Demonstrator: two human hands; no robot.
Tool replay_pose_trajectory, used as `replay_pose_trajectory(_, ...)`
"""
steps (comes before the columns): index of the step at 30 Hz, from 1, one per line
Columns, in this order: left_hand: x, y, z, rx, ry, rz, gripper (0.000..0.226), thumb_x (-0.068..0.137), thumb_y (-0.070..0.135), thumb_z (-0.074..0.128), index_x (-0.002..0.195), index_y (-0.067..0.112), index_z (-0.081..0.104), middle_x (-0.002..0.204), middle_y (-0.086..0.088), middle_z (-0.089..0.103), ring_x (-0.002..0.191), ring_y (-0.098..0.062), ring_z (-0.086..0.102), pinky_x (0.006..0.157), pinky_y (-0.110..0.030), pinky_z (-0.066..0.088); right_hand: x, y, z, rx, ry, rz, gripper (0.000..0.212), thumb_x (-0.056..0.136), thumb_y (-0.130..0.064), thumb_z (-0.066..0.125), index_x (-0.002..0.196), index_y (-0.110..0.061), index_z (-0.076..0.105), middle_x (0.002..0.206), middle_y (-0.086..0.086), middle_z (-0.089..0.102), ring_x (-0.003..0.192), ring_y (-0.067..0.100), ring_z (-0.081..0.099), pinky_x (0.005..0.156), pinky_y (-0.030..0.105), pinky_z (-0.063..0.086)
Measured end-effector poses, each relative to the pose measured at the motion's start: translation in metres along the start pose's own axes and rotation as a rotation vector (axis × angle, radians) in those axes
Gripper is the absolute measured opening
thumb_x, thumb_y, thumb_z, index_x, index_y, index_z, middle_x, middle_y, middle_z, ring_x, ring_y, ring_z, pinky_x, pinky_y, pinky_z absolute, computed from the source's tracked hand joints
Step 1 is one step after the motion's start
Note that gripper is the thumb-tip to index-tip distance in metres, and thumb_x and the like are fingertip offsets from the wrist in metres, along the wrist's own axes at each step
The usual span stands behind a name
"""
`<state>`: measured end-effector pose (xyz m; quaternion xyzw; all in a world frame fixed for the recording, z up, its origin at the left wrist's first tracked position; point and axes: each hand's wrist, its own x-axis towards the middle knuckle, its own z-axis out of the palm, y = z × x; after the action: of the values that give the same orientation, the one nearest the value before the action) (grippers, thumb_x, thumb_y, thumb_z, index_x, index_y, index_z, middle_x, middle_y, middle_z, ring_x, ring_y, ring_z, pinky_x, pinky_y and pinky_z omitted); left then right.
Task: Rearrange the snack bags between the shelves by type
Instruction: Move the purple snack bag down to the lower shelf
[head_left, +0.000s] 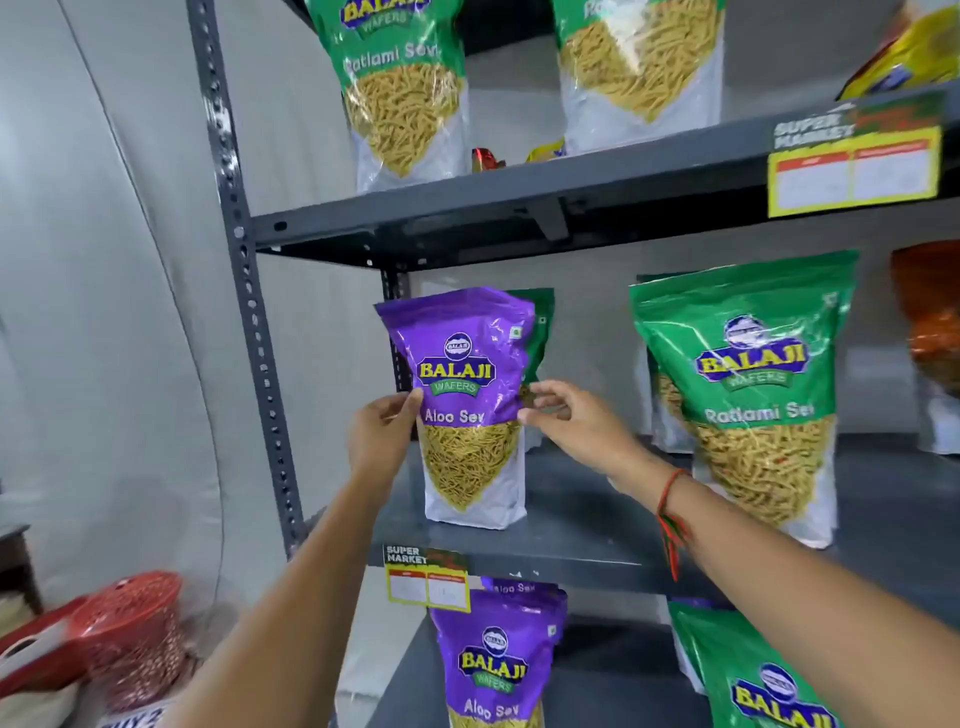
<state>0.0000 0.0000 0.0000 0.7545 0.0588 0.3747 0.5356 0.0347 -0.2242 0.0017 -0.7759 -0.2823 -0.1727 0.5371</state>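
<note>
Presently, findings by item:

Rack: dark grey metal shelf unit (519, 208); three tiers in view, upper, middle and lower.

Held item: one purple Aloo Sev bag (470, 405), upright on the middle shelf (582, 525) at its left end, base resting on the shelf surface.

Left hand: left hand (382, 441) grips the purple bag's left edge at 9 o'clock of the pack, thumb on the front face.

Right hand: right hand (566, 423) pinches the bag's right edge at 3 o'clock, fingers curled round behind; a red thread band (670, 499) sits on that wrist.

Middle tier count: one purple bag; one green bag (540, 332) partly hidden directly behind it; one large green Ratlami Sev bag (748, 389) at 3 o'clock of the held bag, with another green pack edge showing behind it; one orange bag (930, 332) at the far right, cut by the frame.

Upper tier count: two green Ratlami Sev bags (405, 88), side by side; one yellow bag (904, 57) at the right edge; small red and yellow packs lying between them, type unclear.

Lower tier count: two purple Aloo Sev bags (493, 660), one behind the other, at 6 o'clock of the held bag; one green bag (758, 675) at 5 o'clock.

Price labels: two yellow shelf tags (852, 166), one on the upper shelf edge, one on the middle.

Floor, 8 o'clock: one red perforated basket (132, 623).
</note>
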Motion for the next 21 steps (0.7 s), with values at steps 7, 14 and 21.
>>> replay_pose_trajectory(7,0.016,-0.009,0.007,-0.149,-0.06,0.008,0.023,0.098,0.03,0.05,0.083,0.022,0.065,0.073,0.016,0.068,0.063,0.007,0.062,0.059,-0.014,0.049,0.025,0.02,0.029,0.248,0.042,0.048,0.011,0.082,-0.029,0.068,0.086,-0.019,0.067,0.083,-0.003,0.068,0.073,0.005,0.06,0.067,0.019,0.052)
replay_pose_trajectory(14,0.029,-0.021,0.022,-0.139,-0.008,-0.135,0.018,0.093,0.01,0.055,0.095,0.007,0.072,0.083,-0.003,0.069,0.059,0.0,0.058,0.05,-0.009,0.045,0.028,0.021,0.035,0.431,0.081,0.078,0.005,0.081,-0.014,0.07,0.077,-0.015,0.067,0.071,-0.001,0.069,0.055,-0.003,0.061,0.053,0.011,0.047)
replay_pose_trajectory(21,0.007,-0.015,0.013,-0.182,0.103,-0.116,0.015,0.093,0.017,0.059,0.087,0.008,0.07,0.084,-0.007,0.07,0.075,-0.014,0.059,0.067,-0.026,0.046,0.006,0.009,0.029,0.462,0.124,0.051,0.004,0.08,-0.012,0.071,0.076,-0.013,0.069,0.067,-0.002,0.071,0.057,0.0,0.064,0.053,0.011,0.047)
